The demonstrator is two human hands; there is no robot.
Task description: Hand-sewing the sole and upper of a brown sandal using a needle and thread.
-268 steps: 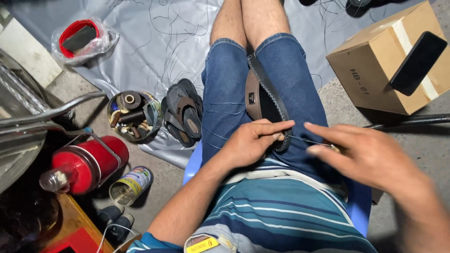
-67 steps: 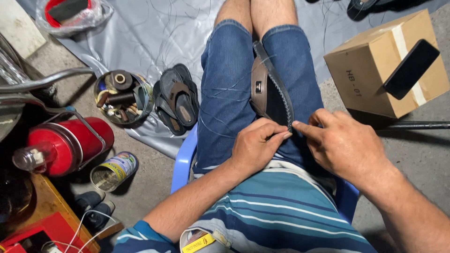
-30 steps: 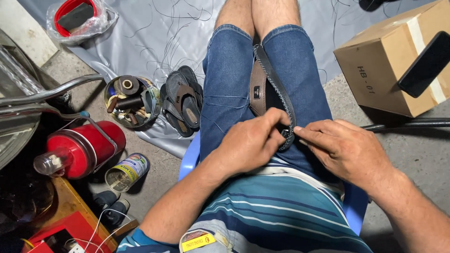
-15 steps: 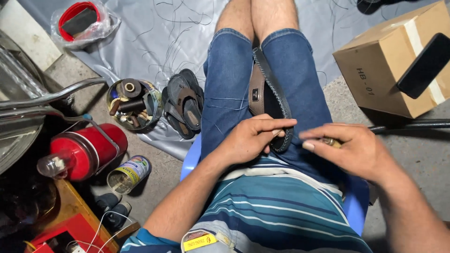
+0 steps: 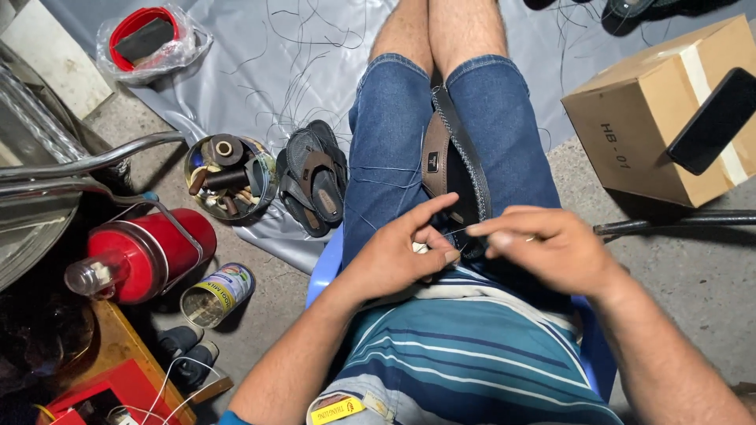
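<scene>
I sit on a blue plastic chair with a dark sandal held between my thighs, sole edge up, a stitched seam along its rim. My left hand rests on my lap at the sandal's near end, fingers curled and pinching something small and pale. My right hand is beside it, fingertips pinched together on what looks like a thin thread or needle at the sandal's edge. The two hands almost touch. The sandal's near end is hidden under them.
A pair of dark sandals and a tin of tools lie to my left on grey sheeting. A red canister, an open can, a cardboard box with a phone on it, and a bagged red container surround me.
Over the frames my right hand pulled away to the right and came back to the sandal several times. It now sits close to my left hand again, which has stayed at the sandal's near end.
</scene>
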